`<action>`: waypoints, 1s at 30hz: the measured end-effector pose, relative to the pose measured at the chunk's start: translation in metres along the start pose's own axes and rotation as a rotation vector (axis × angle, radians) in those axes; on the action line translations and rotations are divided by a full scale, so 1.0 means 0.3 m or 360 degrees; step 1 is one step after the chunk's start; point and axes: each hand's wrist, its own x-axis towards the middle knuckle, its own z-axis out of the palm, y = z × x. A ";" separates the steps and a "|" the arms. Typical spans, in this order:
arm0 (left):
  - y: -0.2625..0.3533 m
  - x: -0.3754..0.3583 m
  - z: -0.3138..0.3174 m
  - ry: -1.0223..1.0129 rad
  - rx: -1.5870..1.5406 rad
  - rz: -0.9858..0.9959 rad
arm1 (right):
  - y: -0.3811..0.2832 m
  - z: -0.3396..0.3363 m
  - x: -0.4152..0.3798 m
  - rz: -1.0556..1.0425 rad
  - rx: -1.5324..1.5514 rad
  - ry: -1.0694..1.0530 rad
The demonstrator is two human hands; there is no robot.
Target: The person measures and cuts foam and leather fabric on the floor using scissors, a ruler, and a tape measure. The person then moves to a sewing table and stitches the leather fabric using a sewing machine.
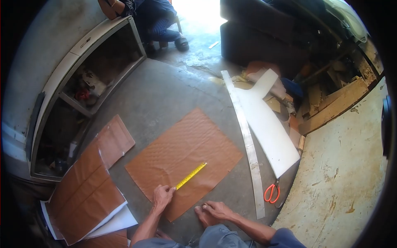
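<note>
A yellow tape measure (191, 176) lies extended over a brown leatherette sheet (182, 149) on the floor. My left hand (162, 196) pinches its near end at the sheet's left-front part. My right hand (220, 210) rests beside my bare foot (204, 217), just off the sheet's near edge, its fingers loosely extended with nothing visible in them. To the right lies a long metal straightedge (250, 153), and past its near end a pair of scissors (271, 192) with orange handles.
White foam pieces (269, 128) lie right of the straightedge. More brown sheets (91, 182) with white backing are stacked at left. A glass-fronted cabinet (76, 51) stands along the left wall, a worn board (343, 165) at right. Another person (159, 25) sits at the back.
</note>
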 end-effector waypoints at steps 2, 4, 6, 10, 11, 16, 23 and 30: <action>0.026 -0.008 -0.010 0.0013 0.0023 -0.0031 | 0.013 -0.012 0.017 0.0088 -0.0041 0.0043; 0.043 -0.008 -0.023 0.0022 0.0046 -0.0063 | -0.008 -0.025 0.039 0.0039 -0.0044 0.0080; 0.050 -0.010 -0.032 -0.0018 0.0089 -0.0108 | -0.044 -0.036 0.063 -0.0004 -0.0049 0.0115; 0.062 -0.019 -0.022 0.0046 0.0143 -0.0119 | -0.118 -0.094 0.126 -0.0187 0.0041 0.0359; 0.073 -0.020 -0.029 0.0021 0.0152 -0.0144 | -0.138 -0.114 0.143 -0.0207 0.0085 0.0417; 0.072 -0.023 -0.026 0.0006 0.0138 -0.0189 | -0.198 -0.241 0.262 -0.0498 -0.0032 0.0715; 0.070 -0.019 -0.018 0.0028 0.0115 -0.0150 | -0.231 -0.264 0.443 -0.0768 -0.0157 0.0349; 0.045 -0.015 0.004 0.0078 0.0060 -0.0098 | -0.177 -0.240 0.537 -0.0774 -0.0518 0.0222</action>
